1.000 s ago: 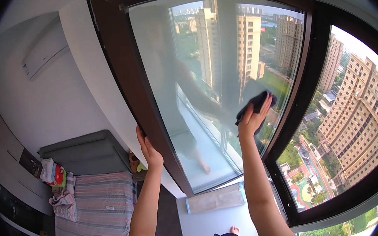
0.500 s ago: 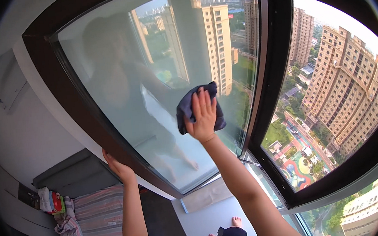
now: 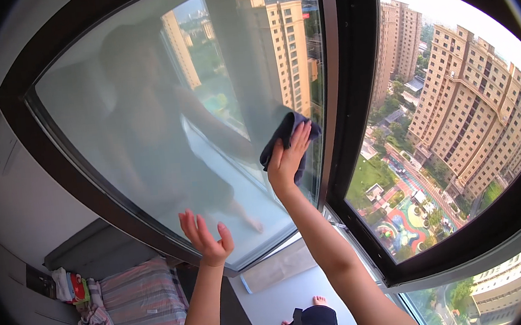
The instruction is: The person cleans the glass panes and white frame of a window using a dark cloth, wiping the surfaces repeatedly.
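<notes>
My right hand [image 3: 291, 156] presses a dark navy cloth [image 3: 275, 137] to the window pane [image 3: 146, 148], close to its right frame. Its fingers lie over the folded cloth and hide part of it. My left hand [image 3: 210, 239] is raised before the pane's lower left part, palm up, fingers spread and holding nothing. Whether it touches the glass or frame I cannot tell. The pane sits in a dark brown frame [image 3: 97, 197] and is swung into the room. A dim reflection of a person shows in it.
At right is a dark window frame [image 3: 360, 90] with high-rise buildings [image 3: 473, 92] far below and beyond. At lower left stands a bed with a striped cover [image 3: 139, 299] and folded clothes [image 3: 72, 287]. A rolled beige mat [image 3: 280, 267] lies below on the white ledge [image 3: 280, 304].
My right hand has slid the cloth right toward the pane's edge. My left hand has let go of the frame's left side and moved right. The framed pane appears shifted left in view.
</notes>
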`<act>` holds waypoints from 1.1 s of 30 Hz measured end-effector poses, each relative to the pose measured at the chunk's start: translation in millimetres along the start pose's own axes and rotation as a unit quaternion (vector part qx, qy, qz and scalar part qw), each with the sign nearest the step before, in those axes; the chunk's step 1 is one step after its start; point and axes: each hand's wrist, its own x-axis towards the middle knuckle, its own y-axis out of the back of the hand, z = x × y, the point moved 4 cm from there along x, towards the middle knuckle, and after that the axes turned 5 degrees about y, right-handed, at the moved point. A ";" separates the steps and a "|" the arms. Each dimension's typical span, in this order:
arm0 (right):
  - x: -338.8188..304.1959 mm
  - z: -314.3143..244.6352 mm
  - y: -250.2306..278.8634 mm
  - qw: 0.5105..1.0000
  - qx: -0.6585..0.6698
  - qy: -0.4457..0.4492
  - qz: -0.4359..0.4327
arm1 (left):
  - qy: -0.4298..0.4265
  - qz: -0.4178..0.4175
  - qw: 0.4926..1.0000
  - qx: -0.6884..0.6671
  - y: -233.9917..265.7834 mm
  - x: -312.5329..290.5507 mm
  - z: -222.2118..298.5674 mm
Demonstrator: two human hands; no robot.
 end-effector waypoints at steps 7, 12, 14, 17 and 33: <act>100.3 -6.7 25.9 0.985 -0.019 0.171 -0.002 | 0.001 -0.030 0.998 -0.054 -51.9 -19.4 38.8; -7.8 89.9 29.3 0.997 -0.021 0.066 -0.025 | 0.024 -0.079 0.996 -0.038 -43.1 -49.6 37.6; -70.2 145.8 33.5 0.998 -0.040 0.028 -0.045 | 0.033 -0.095 0.994 -0.036 -46.3 -58.7 41.0; -124.2 175.7 34.2 0.993 -0.038 -0.097 -0.059 | 0.040 -0.114 0.993 -0.017 -47.3 -63.0 44.0; 115.8 75.6 40.1 0.996 -0.029 0.066 0.054 | 0.033 -0.125 0.989 -0.068 -71.7 -36.3 79.4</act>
